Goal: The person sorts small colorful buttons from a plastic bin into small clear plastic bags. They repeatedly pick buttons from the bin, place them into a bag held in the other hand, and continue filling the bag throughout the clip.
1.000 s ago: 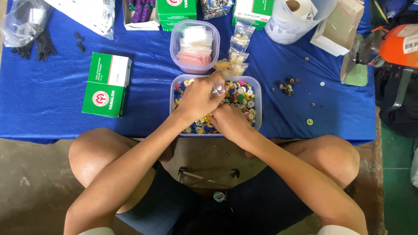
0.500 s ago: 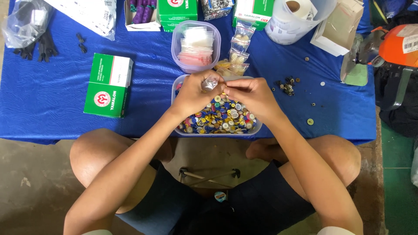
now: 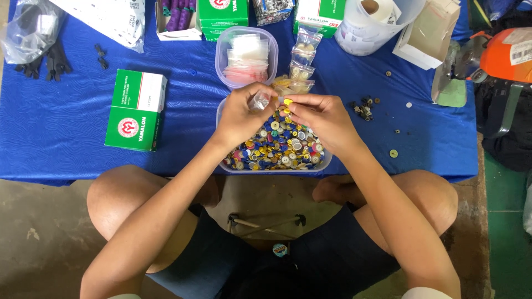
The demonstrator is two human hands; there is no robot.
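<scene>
Left hand (image 3: 239, 113): pinches a small clear bag (image 3: 259, 101), mouth turned toward the other hand.
Right hand (image 3: 318, 113): fingertips closed on yellow buttons (image 3: 287, 103) at the bag's opening.
Tub (image 3: 327, 161): full of mixed buttons, directly beneath, seemingly catching drops.
Filled bags (image 3: 302, 71): just behind.

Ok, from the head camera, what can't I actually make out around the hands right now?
- Head view: the small clear bag in the left hand; fingers cover it, so contents cannot be told.
- The yellow button at the right hand: too small to judge the grip.
- The tub of buttons: far end hidden under both hands.
- The roll of labels: cut off by the top edge.
</scene>
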